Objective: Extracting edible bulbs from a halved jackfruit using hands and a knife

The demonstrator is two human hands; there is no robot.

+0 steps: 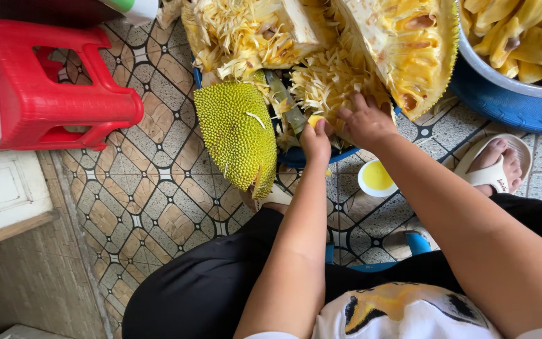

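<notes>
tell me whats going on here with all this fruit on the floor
A seated person works at a cut-open jackfruit piled in a blue basin on the tiled floor. The left hand pinches a yellow pod; the right hand digs into the pale fibres. A rind piece leans beside them. A bowl of pods sits at right.

I see a tiled floor (152,188) with a diamond pattern. On it stand a red plastic stool (45,88) at ten o'clock, a small white cup (376,177) of yellow liquid near centre, and a blue tub (509,103) at two o'clock.
</notes>
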